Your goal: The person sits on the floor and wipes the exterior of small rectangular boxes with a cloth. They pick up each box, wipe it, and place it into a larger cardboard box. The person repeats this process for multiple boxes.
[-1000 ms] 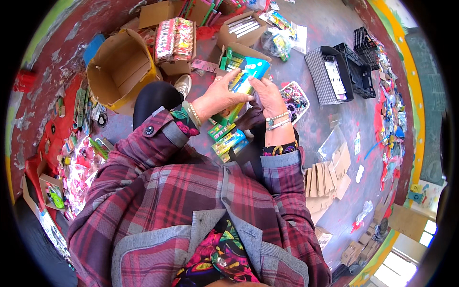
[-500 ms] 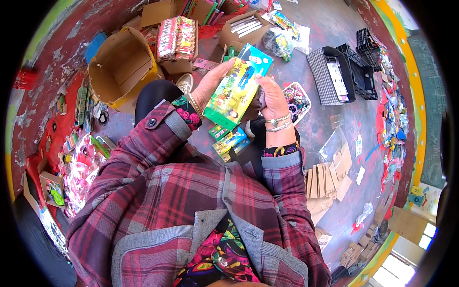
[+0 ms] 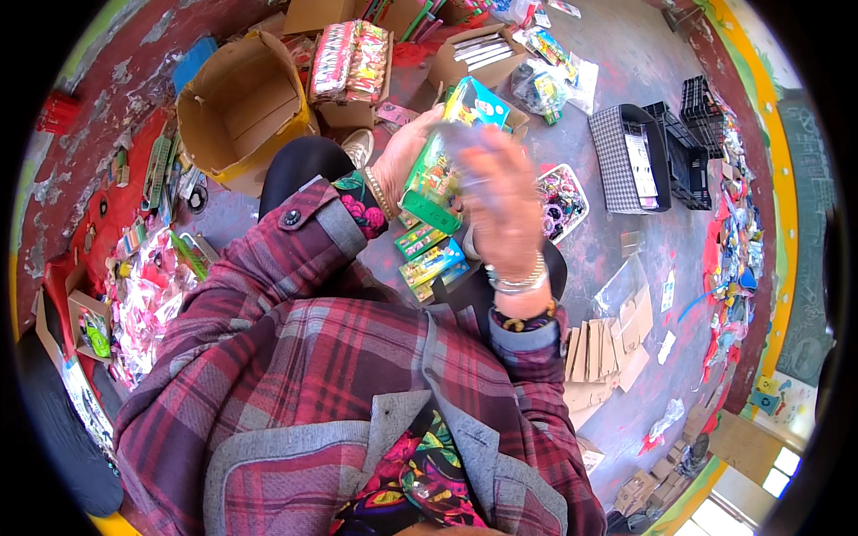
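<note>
A printed carton [image 3: 432, 212] with green, yellow and blue faces is held up in front of me, tilted. My left hand [image 3: 404, 161] grips it along its left side, thumb near the upper edge. Across the carton's right part passes my right hand [image 3: 505, 210], smeared by motion. A greyish-purple blur [image 3: 460, 147] shows at its fingers; I cannot make out what it is. Below the carton, several small colourful boxes [image 3: 432, 259] lie on the floor between my legs.
A large opened cardboard box [image 3: 241, 112] stands to the left, beside a carton of wrapped packs [image 3: 353, 62]. On the right are a white basket of hair ties [image 3: 565, 201], a checked bin [image 3: 617, 161] and folded cardboard [image 3: 599, 348]. Pink bags [image 3: 152, 304] are heaped at left.
My right hand has come off the carton's right edge and swung in front of it. The carton has turned, showing more green. My left hand keeps its hold.
</note>
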`<state>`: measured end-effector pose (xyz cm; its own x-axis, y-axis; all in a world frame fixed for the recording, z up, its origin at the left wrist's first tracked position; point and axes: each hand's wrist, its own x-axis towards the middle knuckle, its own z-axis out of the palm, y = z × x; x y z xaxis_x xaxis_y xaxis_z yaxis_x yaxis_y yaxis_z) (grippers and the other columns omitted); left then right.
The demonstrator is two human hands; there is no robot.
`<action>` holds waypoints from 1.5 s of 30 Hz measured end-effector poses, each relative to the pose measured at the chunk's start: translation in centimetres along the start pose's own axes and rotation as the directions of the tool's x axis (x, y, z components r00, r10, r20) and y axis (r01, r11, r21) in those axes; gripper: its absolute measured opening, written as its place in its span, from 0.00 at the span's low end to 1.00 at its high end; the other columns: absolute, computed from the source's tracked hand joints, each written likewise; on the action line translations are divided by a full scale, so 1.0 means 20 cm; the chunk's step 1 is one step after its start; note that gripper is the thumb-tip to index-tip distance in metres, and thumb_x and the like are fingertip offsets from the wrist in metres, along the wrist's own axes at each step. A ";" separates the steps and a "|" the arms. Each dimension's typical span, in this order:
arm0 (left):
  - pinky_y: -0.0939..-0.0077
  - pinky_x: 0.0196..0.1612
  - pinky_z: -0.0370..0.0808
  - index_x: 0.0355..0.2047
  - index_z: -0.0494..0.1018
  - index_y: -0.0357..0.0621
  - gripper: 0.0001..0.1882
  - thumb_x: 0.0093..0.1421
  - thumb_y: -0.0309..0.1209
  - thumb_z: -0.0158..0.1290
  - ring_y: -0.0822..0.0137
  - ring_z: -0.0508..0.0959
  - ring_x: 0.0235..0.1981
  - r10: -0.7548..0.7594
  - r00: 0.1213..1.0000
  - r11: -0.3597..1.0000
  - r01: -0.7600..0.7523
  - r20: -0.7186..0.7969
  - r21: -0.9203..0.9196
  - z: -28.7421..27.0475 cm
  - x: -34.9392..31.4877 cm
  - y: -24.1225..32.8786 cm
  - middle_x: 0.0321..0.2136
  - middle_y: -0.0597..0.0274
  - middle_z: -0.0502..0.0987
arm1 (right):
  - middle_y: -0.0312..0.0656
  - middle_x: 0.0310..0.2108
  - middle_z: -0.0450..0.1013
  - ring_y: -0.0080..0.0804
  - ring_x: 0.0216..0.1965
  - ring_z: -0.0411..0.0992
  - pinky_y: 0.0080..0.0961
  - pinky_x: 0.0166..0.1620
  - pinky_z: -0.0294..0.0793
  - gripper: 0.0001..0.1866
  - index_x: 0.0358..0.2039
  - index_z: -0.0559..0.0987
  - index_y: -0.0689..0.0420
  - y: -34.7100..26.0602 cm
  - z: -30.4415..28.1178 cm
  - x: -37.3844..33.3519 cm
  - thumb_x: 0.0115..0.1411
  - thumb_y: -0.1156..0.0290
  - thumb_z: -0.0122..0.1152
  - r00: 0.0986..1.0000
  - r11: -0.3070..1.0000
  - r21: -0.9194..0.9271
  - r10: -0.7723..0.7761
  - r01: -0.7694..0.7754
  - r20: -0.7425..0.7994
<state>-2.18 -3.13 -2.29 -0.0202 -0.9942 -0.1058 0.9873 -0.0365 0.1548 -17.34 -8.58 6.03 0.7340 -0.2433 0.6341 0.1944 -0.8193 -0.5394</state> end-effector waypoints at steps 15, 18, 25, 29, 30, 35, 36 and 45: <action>0.49 0.50 0.70 0.54 0.62 0.39 0.27 0.65 0.48 0.35 0.48 0.71 0.50 -0.202 0.978 0.977 0.205 -0.058 0.053 0.12 -0.09 -0.06 0.49 0.47 0.70 | 0.47 0.41 0.72 0.35 0.43 0.71 0.26 0.48 0.68 0.14 0.39 0.77 0.60 0.54 -0.07 -0.14 0.52 0.79 0.47 0.664 0.821 0.176 0.548 -0.543 -0.508; 0.49 0.48 0.71 0.54 0.62 0.36 0.29 0.64 0.48 0.32 0.45 0.73 0.46 -0.099 0.984 0.991 0.110 -0.146 0.071 0.07 -0.08 0.02 0.48 0.40 0.69 | 0.42 0.35 0.74 0.26 0.38 0.72 0.23 0.43 0.70 0.13 0.36 0.78 0.60 0.45 -0.13 -0.14 0.50 0.80 0.48 0.654 0.740 0.332 0.672 -0.584 -0.347; 0.52 0.49 0.69 0.45 0.66 0.30 0.24 0.63 0.39 0.30 0.46 0.74 0.41 0.206 0.935 0.977 -0.214 -0.290 0.005 -0.05 -0.01 0.04 0.40 0.42 0.73 | 0.43 0.38 0.74 0.32 0.39 0.72 0.24 0.41 0.71 0.22 0.43 0.75 0.60 0.16 0.13 -0.05 0.44 0.77 0.63 0.966 0.966 -0.014 0.258 -0.258 0.015; 0.58 0.52 0.66 0.42 0.67 0.34 0.20 0.63 0.38 0.33 0.55 0.73 0.42 0.102 0.899 0.995 -0.102 -0.427 0.025 -0.03 -0.02 0.01 0.38 0.47 0.73 | 0.44 0.40 0.74 0.31 0.39 0.73 0.23 0.42 0.70 0.22 0.44 0.75 0.59 0.26 0.15 -0.09 0.46 0.73 0.67 0.964 0.963 0.078 0.253 -0.259 0.078; 0.64 0.53 0.64 0.42 0.67 0.35 0.19 0.62 0.40 0.38 0.62 0.71 0.43 0.187 0.828 0.979 -0.113 -0.528 0.170 -0.01 -0.04 0.00 0.38 0.53 0.72 | 0.40 0.38 0.75 0.27 0.37 0.73 0.20 0.41 0.70 0.19 0.44 0.75 0.58 0.27 0.15 -0.12 0.50 0.70 0.66 0.899 0.863 0.273 0.436 -0.426 0.025; 0.70 0.57 0.60 0.58 0.57 0.38 0.33 0.58 0.42 0.52 0.63 0.65 0.54 0.666 0.734 0.397 -0.200 -0.131 0.896 0.15 -0.08 0.00 0.53 0.53 0.65 | 0.36 0.38 0.74 0.21 0.37 0.71 0.19 0.40 0.69 0.16 0.42 0.76 0.61 0.36 0.03 -0.14 0.54 0.69 0.64 0.605 0.295 0.726 0.769 -0.622 0.207; 0.70 0.57 0.60 0.60 0.54 0.38 0.35 0.57 0.42 0.53 0.63 0.64 0.55 0.627 0.779 0.160 -0.162 0.027 0.974 0.15 -0.10 0.05 0.55 0.53 0.63 | 0.36 0.38 0.74 0.21 0.37 0.71 0.19 0.40 0.69 0.16 0.42 0.75 0.61 0.35 0.02 -0.14 0.54 0.69 0.64 0.581 0.245 0.734 0.777 -0.634 0.243; 0.60 0.55 0.63 0.62 0.42 0.37 0.58 0.36 0.40 0.66 0.43 0.64 0.53 0.317 0.921 -0.545 -0.018 0.226 0.838 0.21 -0.14 -0.05 0.51 0.36 0.61 | 0.34 0.37 0.73 0.18 0.36 0.69 0.17 0.39 0.67 0.16 0.43 0.74 0.61 0.32 0.01 -0.16 0.56 0.67 0.62 0.606 0.181 0.717 0.691 -0.673 0.395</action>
<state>-3.82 -0.63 1.90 0.2585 -0.9504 0.1732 -0.6704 -0.0474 0.7405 -18.26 -12.87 0.39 0.8356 -0.5086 -0.2074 0.0075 0.3881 -0.9216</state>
